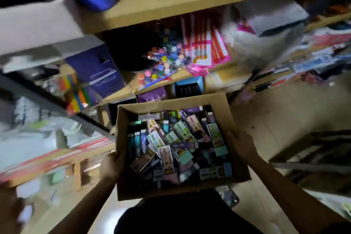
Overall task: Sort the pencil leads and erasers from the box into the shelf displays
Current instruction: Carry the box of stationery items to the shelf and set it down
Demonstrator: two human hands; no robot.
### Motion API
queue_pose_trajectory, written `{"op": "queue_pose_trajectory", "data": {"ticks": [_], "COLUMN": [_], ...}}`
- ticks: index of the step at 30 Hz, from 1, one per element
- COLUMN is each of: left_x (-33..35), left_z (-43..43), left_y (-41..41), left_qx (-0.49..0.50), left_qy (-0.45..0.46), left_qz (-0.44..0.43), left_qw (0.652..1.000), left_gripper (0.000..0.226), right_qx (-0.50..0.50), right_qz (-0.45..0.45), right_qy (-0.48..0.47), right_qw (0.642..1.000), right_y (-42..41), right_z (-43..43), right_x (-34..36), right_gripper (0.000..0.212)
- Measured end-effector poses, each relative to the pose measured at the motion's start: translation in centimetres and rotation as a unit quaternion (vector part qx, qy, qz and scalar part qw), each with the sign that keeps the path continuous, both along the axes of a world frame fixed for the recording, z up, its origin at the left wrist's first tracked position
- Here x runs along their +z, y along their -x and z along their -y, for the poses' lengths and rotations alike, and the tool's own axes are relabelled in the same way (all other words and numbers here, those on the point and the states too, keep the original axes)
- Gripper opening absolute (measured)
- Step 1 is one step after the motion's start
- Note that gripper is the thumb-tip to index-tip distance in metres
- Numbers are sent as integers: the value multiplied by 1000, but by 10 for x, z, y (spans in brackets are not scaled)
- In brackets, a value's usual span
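Before cluttered shelves (171,8), above pale floor (284,112) — left hand (112,167), right hand (242,145) grip box (171,194).

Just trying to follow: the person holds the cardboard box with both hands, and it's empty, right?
Not empty: the head view shows the cardboard box packed with small packets. The left hand and right hand do hold its sides.

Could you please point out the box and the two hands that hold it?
box (171,190): head view, on its near outer wall.
left hand (111,166): head view, on the back of the hand.
right hand (242,144): head view, on the back of the hand.
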State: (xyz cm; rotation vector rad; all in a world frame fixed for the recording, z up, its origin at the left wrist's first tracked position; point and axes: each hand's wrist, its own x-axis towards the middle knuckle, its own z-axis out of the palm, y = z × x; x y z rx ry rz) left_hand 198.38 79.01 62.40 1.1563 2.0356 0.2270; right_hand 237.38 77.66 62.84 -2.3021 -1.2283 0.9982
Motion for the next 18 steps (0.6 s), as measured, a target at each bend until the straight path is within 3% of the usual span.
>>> {"op": "queue_pose_trajectory", "data": {"ticks": [6,18], "left_x": [-11,-46], "left_z": [65,164], "left_y": [45,53], "left_qx": [158,343], "left_qy": [2,61], "left_qz": [2,-41], "left_qw": [987,937], "left_gripper": [36,38], "right_qx": [83,218], "right_qz": [-54,-70], "right_qy": [-3,86], "right_qw": [995,970], "right_y": [58,126], "right_z": [-34,-59], "right_x": [-11,-60], "right_gripper": [22,24]}}
